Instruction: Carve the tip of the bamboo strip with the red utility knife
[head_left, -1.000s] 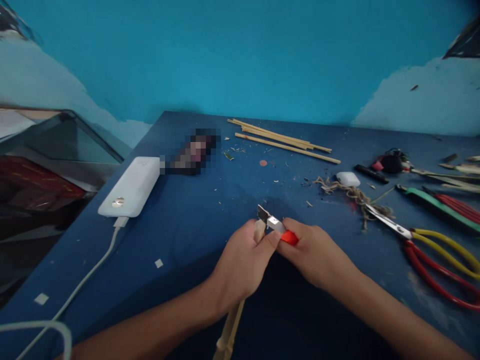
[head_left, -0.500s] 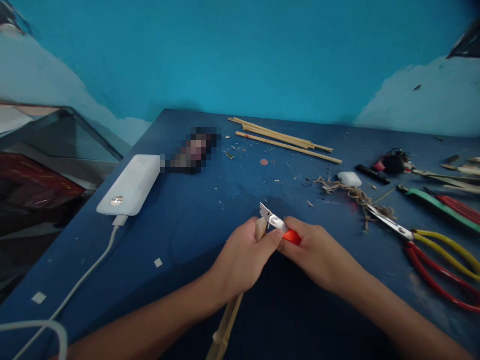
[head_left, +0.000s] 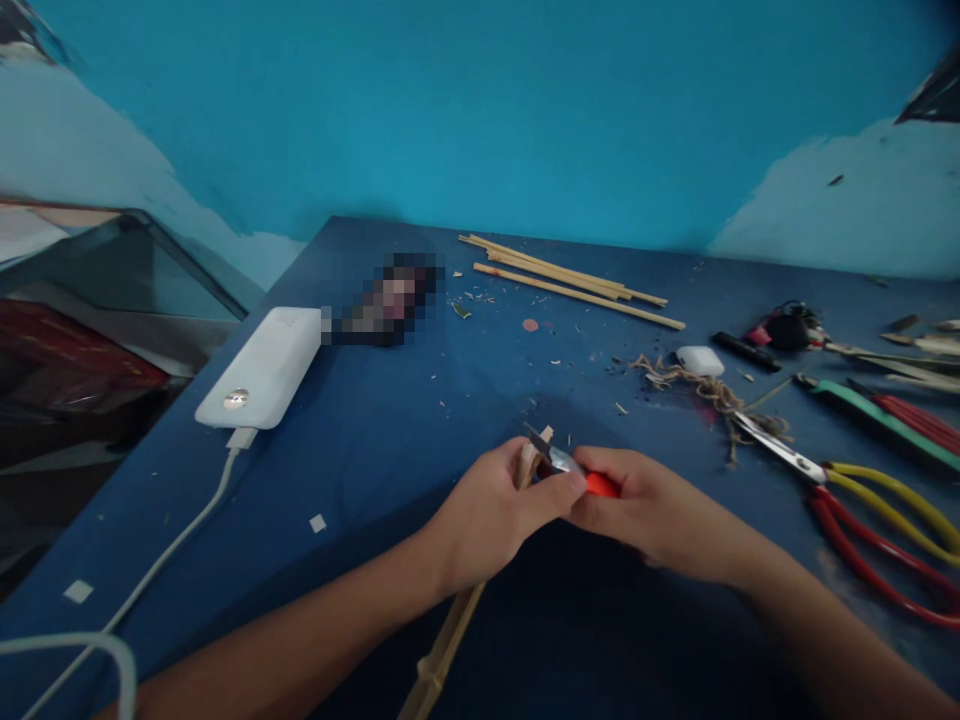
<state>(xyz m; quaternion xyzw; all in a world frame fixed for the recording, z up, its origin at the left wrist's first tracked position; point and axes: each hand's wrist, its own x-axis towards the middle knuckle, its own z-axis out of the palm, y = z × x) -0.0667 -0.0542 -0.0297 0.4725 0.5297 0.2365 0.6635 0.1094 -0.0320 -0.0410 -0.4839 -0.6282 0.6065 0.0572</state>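
Note:
My left hand [head_left: 499, 510] is closed around a split bamboo strip [head_left: 442, 645], which slants from the bottom edge up through the fist. A node shows on its lower part, and its pale top end pokes out above the fingers. In my right hand [head_left: 645, 505] is a box cutter [head_left: 555, 458] with a red-orange handle, its metal blade lying against the strip's top end. The left thumb reaches across and touches the cutter near where blade and handle meet. My right fingers hide most of the handle.
Thin bamboo sticks [head_left: 577, 285] lie at the back of the blue table [head_left: 375, 440]. To the left are a white power bank [head_left: 262, 370] with its cable and a blurred-out dark object [head_left: 390, 305]. Scissors [head_left: 817, 475], twine [head_left: 720, 390], a white case [head_left: 700, 361] and green-handled tool [head_left: 885, 420] lie right.
The cutter has tilted and moved slightly right and down with my right hand. More of the strip's pale tip now shows above my left hand.

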